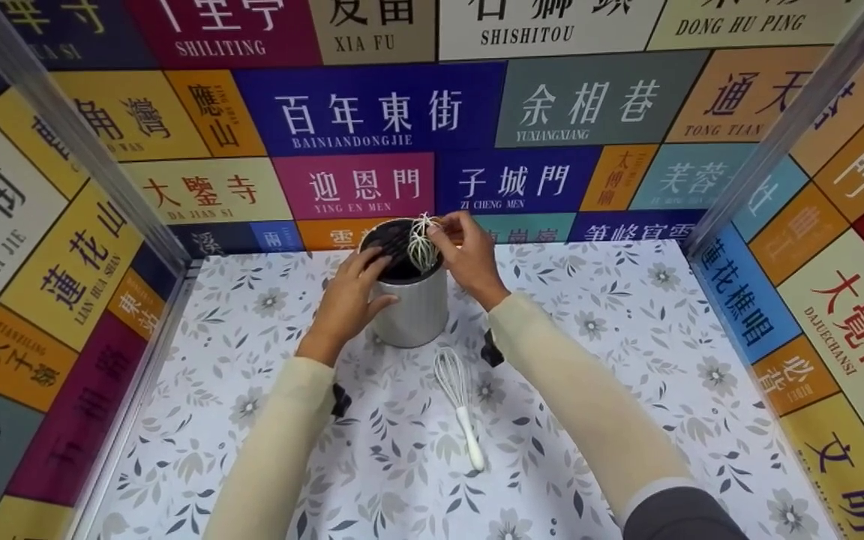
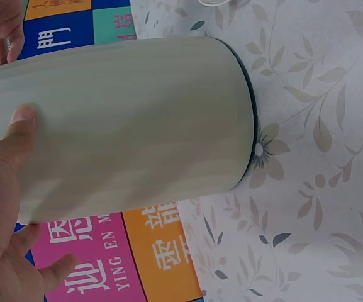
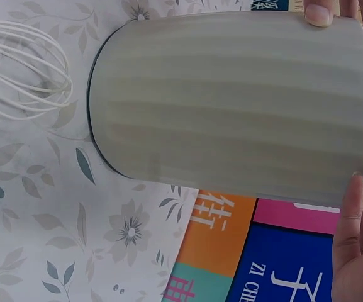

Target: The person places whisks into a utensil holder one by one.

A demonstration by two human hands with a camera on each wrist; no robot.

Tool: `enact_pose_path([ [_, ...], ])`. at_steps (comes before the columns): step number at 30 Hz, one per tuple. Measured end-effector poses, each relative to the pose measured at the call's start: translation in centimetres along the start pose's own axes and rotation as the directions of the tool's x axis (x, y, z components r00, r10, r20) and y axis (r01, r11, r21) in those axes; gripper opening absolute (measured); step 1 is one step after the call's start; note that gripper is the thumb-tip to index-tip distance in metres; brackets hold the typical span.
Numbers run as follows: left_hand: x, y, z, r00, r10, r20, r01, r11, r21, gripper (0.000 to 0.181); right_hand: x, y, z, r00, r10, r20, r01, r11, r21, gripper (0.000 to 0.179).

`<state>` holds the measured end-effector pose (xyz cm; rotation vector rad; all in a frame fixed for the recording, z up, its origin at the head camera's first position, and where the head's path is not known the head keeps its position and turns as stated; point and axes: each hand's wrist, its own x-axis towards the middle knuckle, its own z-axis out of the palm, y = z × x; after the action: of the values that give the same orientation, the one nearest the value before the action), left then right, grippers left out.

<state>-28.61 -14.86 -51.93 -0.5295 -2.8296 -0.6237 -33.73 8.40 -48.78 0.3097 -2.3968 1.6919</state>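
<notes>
Around the mouth of one upright container (image 1: 411, 315) are two hands, with two whisks in all. The container is pale grey and cylindrical, faintly ribbed, with a black interior and a thin dark line around its base; it stands on a floral-patterned table (image 1: 177, 450). The first whisk (image 1: 423, 251) is at the container's mouth, its cream wire loops rising above the rim. At the container's right, the right hand (image 1: 471, 259) has thumb and forefinger narrowed, pinching those wires. At its left, the left hand (image 1: 346, 296) grips the rim, thumb on the outer wall, fingers over the opening. On the container's near side lies the second whisk (image 1: 465, 421), white, loops towards the container.
</notes>
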Motion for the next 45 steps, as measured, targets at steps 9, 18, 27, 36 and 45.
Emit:
enact_pose_path([
  [9,-0.1,0.1,0.0,1.0,-0.021,0.011,0.021,1.0,-0.009,0.068,-0.4,0.0,-0.1,1.0,0.008,-0.011,-0.008,1.0,0.016,0.036],
  [18,-0.1,-0.1,0.2,1.0,0.015,-0.021,-0.015,1.0,-0.002,0.068,-1.7,0.5,-1.4,0.995,0.098,-0.015,-0.097,0.992,0.076,0.041],
  [27,-0.1,-0.1,0.3,1.0,0.003,-0.023,-0.003,1.0,-0.014,0.068,-4.0,1.9,-3.6,0.981,0.188,0.045,-0.188,0.982,0.009,0.043],
  [36,-0.3,0.4,0.6,0.999,-0.011,-0.049,0.012,1.0,0.016,0.068,-6.8,3.5,-4.6,0.972,0.186,0.143,-0.161,0.972,-0.168,0.034],
  [45,-0.5,1.1,0.9,0.995,-0.047,-0.083,0.051,0.998,0.049,0.068,-9.9,4.5,-5.0,0.955,0.181,0.234,-0.141,0.974,-0.178,0.032],
])
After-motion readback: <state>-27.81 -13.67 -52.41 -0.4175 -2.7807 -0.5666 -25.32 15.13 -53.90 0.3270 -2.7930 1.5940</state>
